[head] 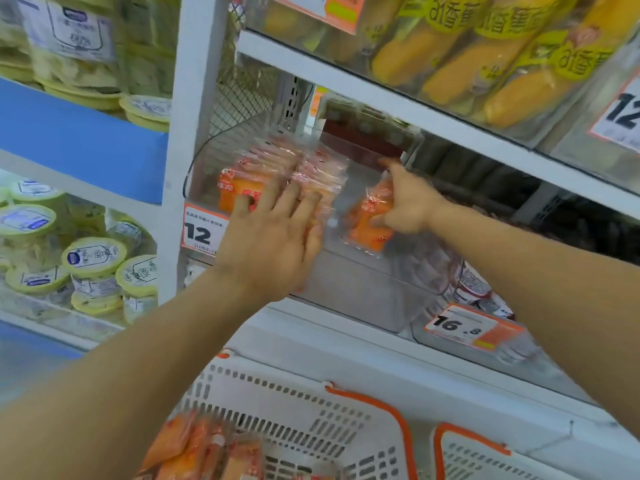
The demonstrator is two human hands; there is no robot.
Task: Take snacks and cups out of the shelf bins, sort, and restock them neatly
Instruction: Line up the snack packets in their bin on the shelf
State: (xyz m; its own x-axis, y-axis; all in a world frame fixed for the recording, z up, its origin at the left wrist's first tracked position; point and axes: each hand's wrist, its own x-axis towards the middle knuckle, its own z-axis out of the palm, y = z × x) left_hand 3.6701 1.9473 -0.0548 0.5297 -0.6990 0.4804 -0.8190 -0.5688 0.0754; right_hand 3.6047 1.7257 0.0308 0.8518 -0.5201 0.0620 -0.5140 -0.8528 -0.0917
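1. Restocking, by the look of it: orange snack packs going back into the clear shelf bin [363, 292] on the middle shelf.
2. Left hand [273, 237] flat, fingers straight and spread, pressing against the row of orange packs [277, 168] standing at the left side of the bin, apparently steadying them upright.
3. Right hand [405, 202] curled around a single orange pack [367, 223], thumb under and fingers over, forefinger pointing toward the bin's back; pack held inside the bin, just right of the row, with a gap between.
4. More orange packs [204, 452] waiting in the white basket [311, 393] with orange handles below; a second basket [485, 459] beside it at lower right.
5. Next move, as a judgement: slide the held pack left against the row, face forward, then release without tipping the stack; left hand likely needed as a stop until it sits.
6. Risk: slippery film wrappers, so the row may fan out or topple once pressure comes off.
7. Readable writing: price tag "12" [204, 230] on the bin's front left; tag "16.8" [464, 327] on the shelf edge lower right; a large "12" [623, 112] on the upper shelf at right.
8. Yellow packs [485, 57] above carry Chinese characters, too blurred to read surely; lidded cups [93, 261] at left bear blue labels, unreadable.
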